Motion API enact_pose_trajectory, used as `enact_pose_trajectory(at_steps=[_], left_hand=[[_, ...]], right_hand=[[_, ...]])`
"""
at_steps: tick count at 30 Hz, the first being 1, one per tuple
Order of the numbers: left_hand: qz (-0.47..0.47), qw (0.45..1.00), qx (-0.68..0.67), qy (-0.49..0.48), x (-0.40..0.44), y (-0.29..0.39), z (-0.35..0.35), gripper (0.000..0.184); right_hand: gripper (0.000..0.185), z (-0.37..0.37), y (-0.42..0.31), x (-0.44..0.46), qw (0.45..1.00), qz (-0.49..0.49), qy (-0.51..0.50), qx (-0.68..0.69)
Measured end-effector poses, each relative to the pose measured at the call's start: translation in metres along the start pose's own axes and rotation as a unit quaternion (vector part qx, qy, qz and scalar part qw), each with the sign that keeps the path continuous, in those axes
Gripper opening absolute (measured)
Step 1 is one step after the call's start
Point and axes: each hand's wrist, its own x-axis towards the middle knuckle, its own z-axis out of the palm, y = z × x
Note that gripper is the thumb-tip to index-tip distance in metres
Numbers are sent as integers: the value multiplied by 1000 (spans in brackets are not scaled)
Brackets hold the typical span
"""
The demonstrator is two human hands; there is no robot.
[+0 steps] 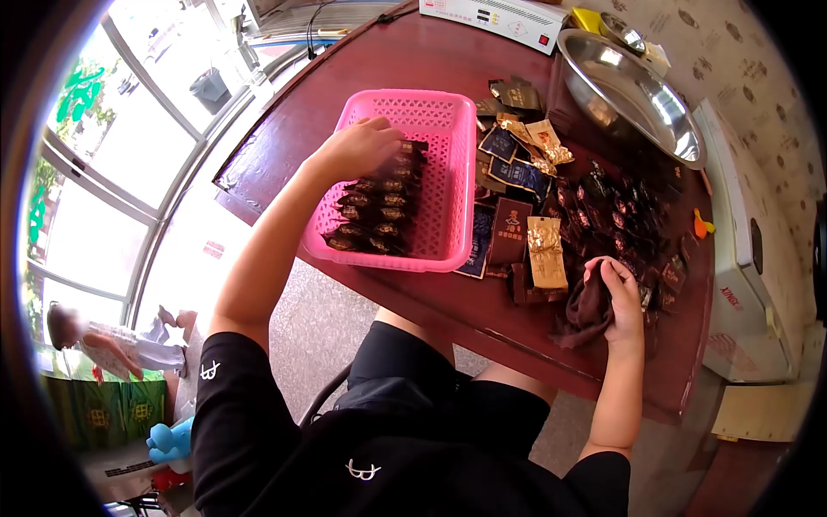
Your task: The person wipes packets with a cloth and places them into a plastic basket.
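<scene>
Inside a pink plastic basket [462, 185], small black sachets [379, 211] lie in neat rows. My left hand [366, 146] is over the far end of these rows with its fingers curled down. Its fingertips are hidden, so I cannot tell whether a sachet is between them. Near the table's front edge, my right hand [622, 297] is closed on a crumpled dark brown cloth [584, 312]. Just left of that cloth are a gold packet [546, 252] and a brown packet [510, 228]. A loose heap of dark sachets [616, 211] spreads beyond my right hand.
Blue packets [519, 177] and gold packets [549, 142] lie right of the basket on the red table [284, 129]. A steel basin [573, 45] and a white device [495, 19] stand at the back. A person [121, 345] is at the far left, by glass doors.
</scene>
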Motion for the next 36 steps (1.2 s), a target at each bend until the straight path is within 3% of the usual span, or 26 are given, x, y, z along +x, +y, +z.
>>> enact_pose_trajectory(at_steps=[1, 4, 5, 10, 14, 17, 19, 20, 22, 27, 30, 32, 33, 34, 36], left_hand=[[56, 997, 51, 0, 1, -2, 1, 31], [90, 995, 24, 30, 2, -3, 0, 31], [-10, 999, -47, 17, 1, 0, 1, 34], [-23, 999, 12, 45, 0, 42, -19, 34], [124, 990, -36, 59, 9, 112, -32, 27], [161, 985, -12, 55, 22, 143, -8, 32], [104, 977, 183, 37, 33, 153, 12, 43], [107, 976, 184, 41, 38, 156, 17, 43], [30, 986, 147, -75, 46, 163, 19, 52], [20, 983, 162, -83, 56, 171, 4, 37], [32, 992, 124, -6, 57, 178, -12, 22], [78, 982, -31, 170, 57, 186, -20, 19], [71, 971, -124, 189, 54, 196, -27, 20], [74, 971, -126, 188, 55, 203, -28, 20], [28, 926, -332, 174, 57, 217, -24, 23]], right_hand=[[20, 2, -3, 0, 1000, 10, 2, 7], [19, 5, -1, 1, 1000, -11, 19, -16], [19, 4, -1, 2, 1000, -12, 17, -19], [19, -4, -2, 2, 1000, -17, 14, -6], [19, 0, -3, -1, 999, -17, 15, -27], [20, -1, -1, 0, 999, -28, -10, -23], [21, -1, -2, 0, 999, -39, -5, -26], [21, -2, -4, -1, 999, -44, -3, -31], [20, -4, -3, 0, 998, -45, 19, -26], [20, -7, -6, -1, 998, -43, 45, 29], [23, -7, -2, 2, 991, -72, 28, 107], [30, -10, -4, 4, 990, -69, 11, 126], [31, -9, -4, 5, 987, -102, 10, 125], [33, -9, -5, 5, 983, -135, 10, 123], [37, -15, -3, 8, 978, -154, 24, 136]])
